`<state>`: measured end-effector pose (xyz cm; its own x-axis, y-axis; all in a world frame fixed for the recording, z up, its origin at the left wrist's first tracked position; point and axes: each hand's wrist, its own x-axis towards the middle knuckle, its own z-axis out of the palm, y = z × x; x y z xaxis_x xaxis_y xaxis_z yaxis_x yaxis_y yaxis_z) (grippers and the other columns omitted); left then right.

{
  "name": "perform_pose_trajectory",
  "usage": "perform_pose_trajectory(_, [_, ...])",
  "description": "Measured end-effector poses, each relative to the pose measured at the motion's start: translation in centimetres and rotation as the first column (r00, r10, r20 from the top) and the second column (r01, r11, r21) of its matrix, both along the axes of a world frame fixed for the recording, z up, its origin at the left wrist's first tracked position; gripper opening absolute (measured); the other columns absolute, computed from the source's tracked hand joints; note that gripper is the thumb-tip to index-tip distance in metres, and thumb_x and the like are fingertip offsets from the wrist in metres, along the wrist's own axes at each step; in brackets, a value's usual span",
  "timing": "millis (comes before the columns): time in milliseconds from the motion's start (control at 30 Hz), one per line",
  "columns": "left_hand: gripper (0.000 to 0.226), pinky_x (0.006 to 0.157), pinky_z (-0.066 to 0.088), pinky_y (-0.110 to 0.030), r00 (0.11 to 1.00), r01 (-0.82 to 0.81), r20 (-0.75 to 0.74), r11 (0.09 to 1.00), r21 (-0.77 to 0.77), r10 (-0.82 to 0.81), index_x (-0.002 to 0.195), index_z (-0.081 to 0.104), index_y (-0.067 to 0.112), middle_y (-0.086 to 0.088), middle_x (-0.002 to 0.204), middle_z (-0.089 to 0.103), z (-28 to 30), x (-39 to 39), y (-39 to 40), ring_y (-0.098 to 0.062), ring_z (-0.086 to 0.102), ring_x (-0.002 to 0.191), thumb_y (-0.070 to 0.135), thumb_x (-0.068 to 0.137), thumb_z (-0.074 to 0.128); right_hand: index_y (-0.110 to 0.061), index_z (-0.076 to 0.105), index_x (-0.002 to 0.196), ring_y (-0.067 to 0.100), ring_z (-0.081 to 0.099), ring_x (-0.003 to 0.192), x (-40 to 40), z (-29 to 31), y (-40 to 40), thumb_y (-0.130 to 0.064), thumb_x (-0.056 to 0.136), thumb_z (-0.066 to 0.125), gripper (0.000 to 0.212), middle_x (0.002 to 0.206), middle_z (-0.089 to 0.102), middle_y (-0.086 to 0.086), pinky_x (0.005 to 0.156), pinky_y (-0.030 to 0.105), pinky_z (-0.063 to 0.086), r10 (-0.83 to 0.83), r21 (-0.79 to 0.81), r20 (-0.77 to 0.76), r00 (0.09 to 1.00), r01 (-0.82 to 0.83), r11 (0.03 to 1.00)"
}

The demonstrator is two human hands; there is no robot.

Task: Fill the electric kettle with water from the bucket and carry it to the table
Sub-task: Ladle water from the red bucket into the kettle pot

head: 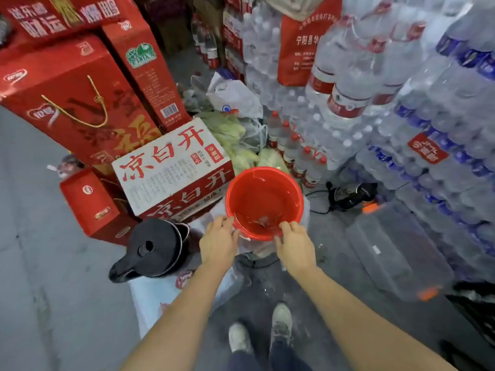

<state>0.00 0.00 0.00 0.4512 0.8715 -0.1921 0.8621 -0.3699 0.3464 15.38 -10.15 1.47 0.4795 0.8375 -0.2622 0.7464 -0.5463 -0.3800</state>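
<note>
Kettle (155, 250) black, lid on, beside red bucket (263, 194), left hand (218, 243) and right hand (294, 246) gripping its rim

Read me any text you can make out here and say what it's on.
"凉白开": top of the white carton, and again on its front.
"宁阳县华": red bag among the bottles; cut off.
"财运": red box, top left.
Bottle labels, barcode and small print: too blurred to read.
</note>
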Motion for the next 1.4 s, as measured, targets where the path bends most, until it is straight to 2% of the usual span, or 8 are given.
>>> perform_pose_trajectory(200, [0.072, 0.095, 0.049, -0.05, 0.991, -0.125, -0.064, 0.974, -0.187, 0.115, 0.152, 0.018, 0.014, -0.008, 0.16, 0.022, -4.0, 1.6, 1.9, -0.031, 0.031, 0.14, 0.041, 0.096, 0.053, -0.005, 0.047, 0.136, 0.033, 0.061, 0.112, -0.2, -2.9, 4.1, -0.019, 0.093, 0.062, 0.047, 0.131, 0.055, 0.015, 0.092, 0.04, 0.049, -0.292, -0.186, -0.258, 0.921, 0.249, 0.951])
perform_pose_trajectory(333, [0.078, 0.083, 0.053, -0.048, 0.978, -0.189, 0.04, 0.948, -0.257, 0.206, 0.153, 0.014, 0.014, -0.011, 0.149, 0.037, -5.6, 2.3, 2.3, -0.034, 0.053, 0.12, 0.042, 0.094, 0.057, -0.006, 0.051, 0.128, 0.034, 0.066, 0.103, 1.0, -4.1, 6.7, -0.018, 0.08, 0.066, 0.052, 0.113, 0.068, 0.015, 0.086, 0.039, 0.054, -0.458, -0.278, -0.332, 0.825, 0.379, 0.883])
perform_pose_trajectory(467, [0.08, 0.079, 0.05, -0.044, 0.962, -0.191, 0.14, 0.942, -0.274, 0.236, 0.154, 0.014, 0.015, -0.013, 0.14, 0.043, -6.1, 2.3, 2.4, -0.033, 0.058, 0.11, 0.036, 0.093, 0.061, -0.003, 0.058, 0.096, 0.021, 0.057, 0.049, 2.7, -3.2, 9.4, -0.012, 0.09, 0.066, 0.013, 0.065, 0.061, 0.01, 0.04, 0.025, 0.048, -0.678, -0.444, -0.607, 0.414, 0.531, 0.722])
perform_pose_trajectory(600, [0.084, 0.073, 0.054, -0.046, 0.957, -0.184, 0.17, 0.945, -0.269, 0.235, 0.154, 0.008, 0.025, -0.011, 0.125, 0.048, -6.5, 1.9, 2.3, -0.029, 0.066, 0.085, 0.038, 0.092, 0.061, -0.001, 0.058, 0.09, 0.016, 0.06, 0.039, 3.9, -3.1, 9.8, -0.007, 0.096, 0.06, 0.008, 0.062, 0.067, 0.012, 0.036, 0.024, 0.05, -0.752, -0.638, -0.655, 0.066, 0.484, 0.599])
perform_pose_trajectory(700, [0.085, 0.071, 0.056, -0.045, 0.957, -0.19, 0.163, 0.944, -0.269, 0.24, 0.154, 0.006, 0.029, -0.008, 0.115, 0.049, -6.6, 1.9, 2.3, -0.025, 0.065, 0.078, 0.04, 0.091, 0.062, -0.004, 0.059, 0.106, 0.01, 0.047, 0.034, 3.0, -3.3, 8.7, -0.012, 0.096, 0.062, 0.013, 0.059, 0.059, 0.006, 0.033, 0.02, 0.039, -0.718, -0.541, -0.679, 0.151, 0.558, 0.629])
perform_pose_trajectory(767, [0.087, 0.071, 0.056, -0.046, 0.956, -0.19, 0.168, 0.943, -0.272, 0.241, 0.154, 0.004, 0.031, -0.007, 0.114, 0.05, -6.5, 1.7, 2.3, -0.025, 0.065, 0.079, 0.041, 0.09, 0.062, -0.012, 0.055, 0.131, 0.01, 0.045, 0.035, 2.0, -3.6, 7.7, -0.014, 0.097, 0.06, 0.035, 0.055, 0.054, 0.003, 0.033, 0.023, 0.038, -0.659, -0.42, -0.701, 0.273, 0.589, 0.691])
perform_pose_trajectory(867, [0.087, 0.07, 0.056, -0.043, 0.954, -0.19, 0.173, 0.941, -0.279, 0.244, 0.154, 0.004, 0.031, -0.007, 0.118, 0.049, -6.3, 1.7, 2.4, -0.026, 0.066, 0.083, 0.04, 0.09, 0.062, -0.023, 0.031, 0.153, 0.01, 0.044, 0.035, 1.1, -3.9, 5.7, -0.009, 0.096, 0.06, 0.066, 0.056, 0.054, 0.004, 0.034, 0.025, 0.039, -0.577, -0.31, -0.745, 0.334, 0.592, 0.744])
perform_pose_trajectory(1400, [0.078, 0.055, 0.049, -0.034, 0.981, -0.19, -0.076, 0.972, -0.139, 0.18, 0.154, 0.003, 0.026, -0.006, 0.124, 0.05, -5.8, 2.5, 1.7, -0.025, 0.064, 0.086, 0.049, 0.095, 0.048, -0.025, 0.047, 0.144, 0.012, 0.036, 0.032, 2.3, -1.2, -2.6, -0.002, 0.09, 0.067, 0.062, 0.051, 0.049, 0.012, 0.03, 0.022, 0.036, -0.36, -0.031, -0.845, 0.394, 0.637, 0.77])
